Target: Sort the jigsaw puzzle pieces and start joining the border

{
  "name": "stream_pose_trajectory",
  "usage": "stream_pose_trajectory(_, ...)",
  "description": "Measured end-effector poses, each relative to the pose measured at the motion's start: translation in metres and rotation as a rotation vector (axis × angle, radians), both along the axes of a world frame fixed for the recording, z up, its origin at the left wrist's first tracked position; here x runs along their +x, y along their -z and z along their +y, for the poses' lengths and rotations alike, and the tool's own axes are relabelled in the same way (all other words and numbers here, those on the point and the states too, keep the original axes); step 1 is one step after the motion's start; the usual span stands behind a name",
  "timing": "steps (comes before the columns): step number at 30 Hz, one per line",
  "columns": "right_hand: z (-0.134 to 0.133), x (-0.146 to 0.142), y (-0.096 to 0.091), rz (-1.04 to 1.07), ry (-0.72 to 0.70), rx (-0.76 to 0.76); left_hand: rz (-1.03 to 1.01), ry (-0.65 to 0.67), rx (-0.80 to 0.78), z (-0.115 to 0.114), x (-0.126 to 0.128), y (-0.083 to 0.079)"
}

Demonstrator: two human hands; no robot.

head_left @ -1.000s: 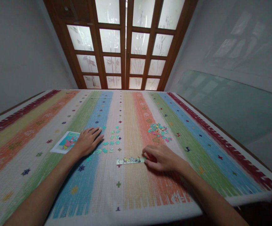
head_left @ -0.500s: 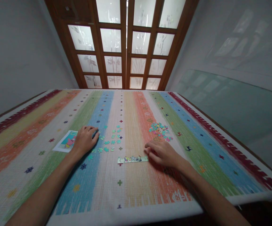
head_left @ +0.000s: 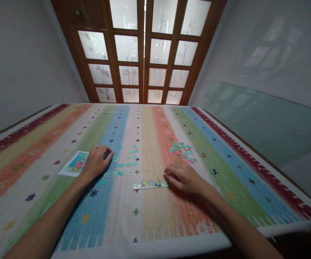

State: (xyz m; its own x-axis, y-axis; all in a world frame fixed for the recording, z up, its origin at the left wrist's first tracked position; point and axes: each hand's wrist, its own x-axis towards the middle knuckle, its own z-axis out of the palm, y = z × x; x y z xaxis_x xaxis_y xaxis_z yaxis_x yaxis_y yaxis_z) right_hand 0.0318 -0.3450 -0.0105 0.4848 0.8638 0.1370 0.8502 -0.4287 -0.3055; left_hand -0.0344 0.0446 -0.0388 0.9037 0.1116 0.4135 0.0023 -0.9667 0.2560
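My left hand [head_left: 97, 160] rests on the cloth with curled fingers, between a picture card [head_left: 74, 163] and loose green jigsaw pieces [head_left: 120, 173]. Its thumb and forefinger come together beside the nearest pieces; anything between them is too small to make out. My right hand [head_left: 184, 177] lies at the right end of a straight strip of joined jigsaw pieces [head_left: 150, 184], its fingers bent and closed. The strip's right end goes under the fingers, so whatever they grip is hidden. Just beyond this hand is a heap of mixed jigsaw pieces [head_left: 182, 149].
A striped tablecloth [head_left: 155, 208] covers the wide table, whose front edge [head_left: 144, 248] lies close to me. At the far side stand wooden doors with frosted panes [head_left: 144, 64]. A pale glass panel [head_left: 265, 118] leans along the right wall.
The view has shifted slightly. Both hands keep nearly the same places by the pieces and the strip, with only small finger movement.
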Motion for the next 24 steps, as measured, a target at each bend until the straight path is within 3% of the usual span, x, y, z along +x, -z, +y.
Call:
stream_pose_trajectory(6, 0.001, -0.002, -0.001, 0.021, -0.011, -0.014, -0.011, 0.127, -0.097, -0.025, -0.007, -0.017)
stream_pose_trajectory(12, 0.005, -0.008, 0.000, 0.047, -0.027, -0.004, 0.208, 0.409, -0.516, -0.068, -0.021, -0.032)
stream_pose_trajectory(18, 0.011, -0.015, 0.004, 0.084, -0.114, 0.105, 0.403, 0.605, -0.799, -0.105, -0.037, -0.032)
stream_pose_trajectory(24, 0.016, -0.023, 0.000, 0.222, -0.157, 0.145, 0.445, 0.641, -0.802, -0.120, -0.045, -0.029)
